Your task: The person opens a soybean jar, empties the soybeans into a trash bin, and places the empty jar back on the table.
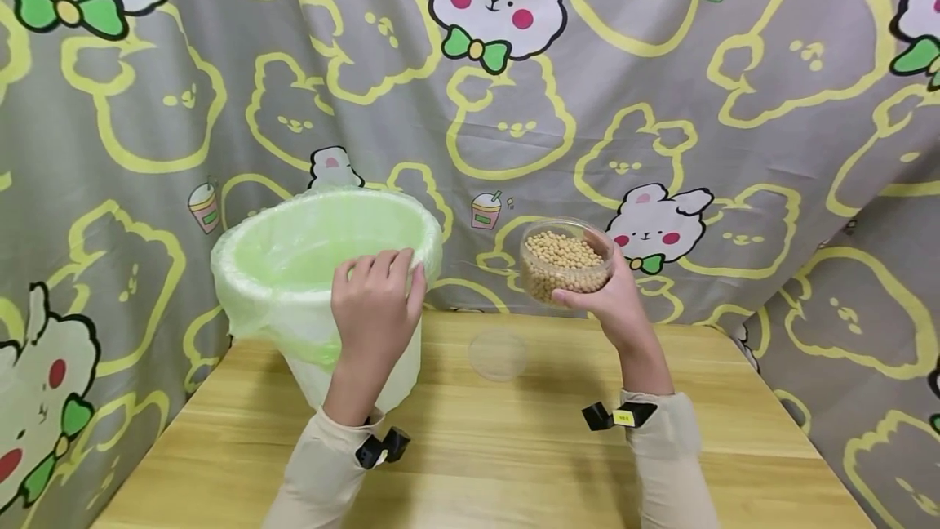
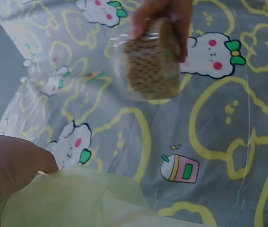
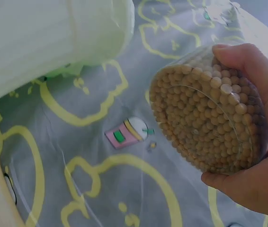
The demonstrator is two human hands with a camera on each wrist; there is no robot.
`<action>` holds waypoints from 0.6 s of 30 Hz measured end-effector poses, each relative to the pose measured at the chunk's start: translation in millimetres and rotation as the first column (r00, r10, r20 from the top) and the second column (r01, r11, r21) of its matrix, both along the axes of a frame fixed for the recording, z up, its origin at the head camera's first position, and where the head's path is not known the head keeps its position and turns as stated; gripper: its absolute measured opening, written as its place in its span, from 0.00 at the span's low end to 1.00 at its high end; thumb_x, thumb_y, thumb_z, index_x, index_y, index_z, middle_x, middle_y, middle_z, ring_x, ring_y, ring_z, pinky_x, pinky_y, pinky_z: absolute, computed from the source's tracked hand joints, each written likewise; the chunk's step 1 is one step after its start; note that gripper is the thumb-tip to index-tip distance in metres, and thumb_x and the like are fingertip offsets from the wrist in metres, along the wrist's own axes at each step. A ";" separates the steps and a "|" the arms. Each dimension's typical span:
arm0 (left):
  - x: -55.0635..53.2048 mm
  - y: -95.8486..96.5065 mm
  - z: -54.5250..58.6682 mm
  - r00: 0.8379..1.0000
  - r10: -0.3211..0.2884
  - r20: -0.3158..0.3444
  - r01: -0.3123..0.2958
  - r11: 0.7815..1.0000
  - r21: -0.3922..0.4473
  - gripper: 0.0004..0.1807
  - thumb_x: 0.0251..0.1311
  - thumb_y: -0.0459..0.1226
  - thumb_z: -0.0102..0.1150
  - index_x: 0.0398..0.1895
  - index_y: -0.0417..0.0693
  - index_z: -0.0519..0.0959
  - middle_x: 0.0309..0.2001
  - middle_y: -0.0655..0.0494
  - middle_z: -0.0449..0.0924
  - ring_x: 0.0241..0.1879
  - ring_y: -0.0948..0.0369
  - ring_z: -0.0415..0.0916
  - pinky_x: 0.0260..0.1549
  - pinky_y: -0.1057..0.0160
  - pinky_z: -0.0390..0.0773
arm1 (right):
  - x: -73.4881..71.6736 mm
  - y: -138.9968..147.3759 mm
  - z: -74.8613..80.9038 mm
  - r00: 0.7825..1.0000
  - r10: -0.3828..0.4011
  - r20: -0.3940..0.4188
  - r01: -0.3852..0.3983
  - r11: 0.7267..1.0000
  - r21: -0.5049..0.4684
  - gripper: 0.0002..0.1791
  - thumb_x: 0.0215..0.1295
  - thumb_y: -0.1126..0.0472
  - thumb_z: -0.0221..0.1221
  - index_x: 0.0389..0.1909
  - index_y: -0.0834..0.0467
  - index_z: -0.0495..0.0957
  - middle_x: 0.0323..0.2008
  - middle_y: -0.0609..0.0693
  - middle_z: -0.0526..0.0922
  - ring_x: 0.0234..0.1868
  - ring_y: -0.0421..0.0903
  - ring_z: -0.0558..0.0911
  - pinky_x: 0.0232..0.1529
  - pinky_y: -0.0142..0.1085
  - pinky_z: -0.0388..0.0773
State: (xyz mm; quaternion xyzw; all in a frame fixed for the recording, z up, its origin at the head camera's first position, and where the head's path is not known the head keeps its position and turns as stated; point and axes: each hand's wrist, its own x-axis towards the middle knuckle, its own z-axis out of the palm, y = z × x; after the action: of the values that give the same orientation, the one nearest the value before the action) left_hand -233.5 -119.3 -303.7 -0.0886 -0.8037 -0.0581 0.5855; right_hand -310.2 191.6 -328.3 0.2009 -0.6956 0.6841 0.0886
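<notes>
My right hand (image 1: pixel 620 304) grips a clear round plastic tub (image 1: pixel 567 261) of soybeans, raised above the table. The tub has no lid on and is filled with beans; in the right wrist view its bean-packed bottom (image 3: pixel 198 123) faces the camera, with thumb and fingers around its side. At the left, my left hand (image 1: pixel 376 300) holds the near right rim of a pale trash bin (image 1: pixel 294 349), fingers hooked over the edge. A thin light-green bag (image 1: pixel 268 260) lines the bin and folds down over its rim. The bin leans toward me.
A clear round lid (image 1: pixel 498 355) lies flat on the wooden table (image 1: pixel 507 439), between bin and tub. A grey patterned curtain (image 1: pixel 411 121) hangs close behind the table and along both sides. Each wrist carries a small black camera.
</notes>
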 end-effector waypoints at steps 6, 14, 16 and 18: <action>-2.9 0.1 -6.1 0.996 0.092 0.019 -0.092 0.996 -0.018 0.12 0.64 0.45 0.68 0.38 0.45 0.87 0.29 0.50 0.86 0.24 0.50 0.81 0.30 0.53 0.77 | -1.6 -21.6 30.6 0.999 0.037 -0.001 -0.037 0.998 0.042 0.58 0.48 0.76 0.73 0.79 0.52 0.53 0.74 0.56 0.56 0.67 0.50 0.66 0.54 0.27 0.79; -5.6 2.0 -7.2 0.985 0.170 0.004 -0.170 0.985 -0.032 0.15 0.58 0.44 0.73 0.26 0.44 0.80 0.22 0.52 0.79 0.21 0.52 0.74 0.24 0.55 0.71 | -3.2 -47.9 69.7 0.998 0.062 0.010 -0.063 0.984 0.164 0.57 0.49 0.70 0.75 0.78 0.49 0.54 0.76 0.53 0.57 0.67 0.52 0.70 0.55 0.30 0.79; -6.7 3.1 -7.0 0.985 0.173 -0.003 -0.173 0.985 -0.020 0.14 0.57 0.43 0.74 0.25 0.44 0.81 0.22 0.52 0.79 0.20 0.52 0.74 0.24 0.56 0.71 | -2.7 -54.0 78.3 0.997 0.071 -0.005 -0.069 0.980 0.185 0.58 0.48 0.69 0.76 0.78 0.49 0.54 0.75 0.53 0.58 0.67 0.52 0.71 0.56 0.33 0.80; -7.7 4.3 -6.7 0.985 0.173 -0.006 -0.173 0.985 -0.012 0.14 0.56 0.42 0.75 0.25 0.44 0.81 0.22 0.51 0.80 0.20 0.52 0.74 0.23 0.56 0.70 | -2.4 -59.2 86.2 0.997 0.074 -0.024 -0.067 0.975 0.210 0.58 0.47 0.68 0.77 0.78 0.49 0.55 0.74 0.54 0.59 0.66 0.53 0.72 0.56 0.35 0.80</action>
State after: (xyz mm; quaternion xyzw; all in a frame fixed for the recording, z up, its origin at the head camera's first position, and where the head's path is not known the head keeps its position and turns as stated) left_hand -241.3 -115.1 -310.5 -0.0221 -0.8073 -0.0019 0.5897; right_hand -312.5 132.4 -242.1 0.2443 -0.7545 0.6067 0.0535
